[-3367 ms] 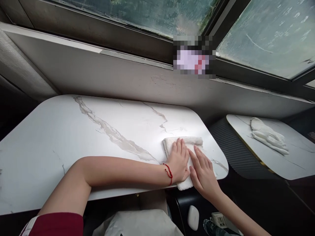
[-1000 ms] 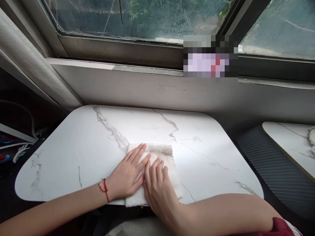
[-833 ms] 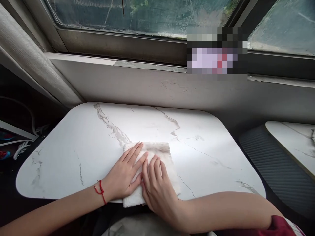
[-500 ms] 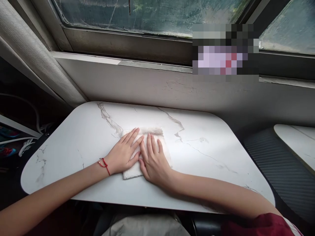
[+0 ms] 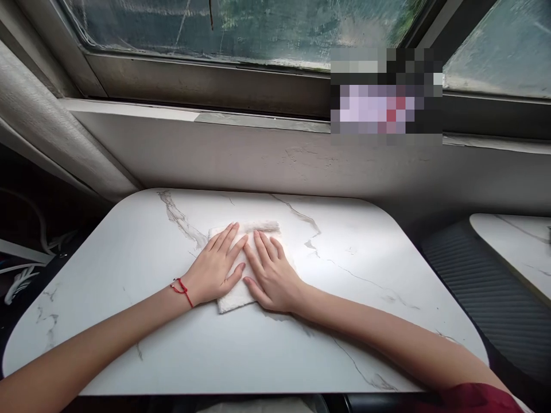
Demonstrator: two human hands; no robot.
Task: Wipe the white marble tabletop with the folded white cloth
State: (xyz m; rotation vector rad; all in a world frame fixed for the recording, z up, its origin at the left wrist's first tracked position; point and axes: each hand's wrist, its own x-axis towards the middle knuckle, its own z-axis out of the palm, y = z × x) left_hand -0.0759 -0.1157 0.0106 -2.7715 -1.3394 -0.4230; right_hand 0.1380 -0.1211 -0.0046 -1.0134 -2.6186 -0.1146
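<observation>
Near the centre of the marbled white desk (image 5: 193, 355), one textured white cloth (image 5: 236, 297), greyish along its twelve-o'clock edge, lies flat beneath the left hand (image 5: 213, 265), angled in from eight o'clock, and the right hand (image 5: 275, 279), angled in from four, both palm-down, fingers extended and partly spread.

Bench (image 5: 181, 355), white with grey veining, rounded corners. White cloth (image 5: 236, 299), lying mid-bench. Left hand (image 5: 216, 265), red bracelet (image 5: 185, 290) at wrist, and right hand (image 5: 275, 279): both palm-down on the cloth, fingers extended. Maroon sleeve (image 5: 477, 399), near right. Window (image 5: 258, 31), far side. Second white top (image 5: 520, 244), right, partly shown.
</observation>
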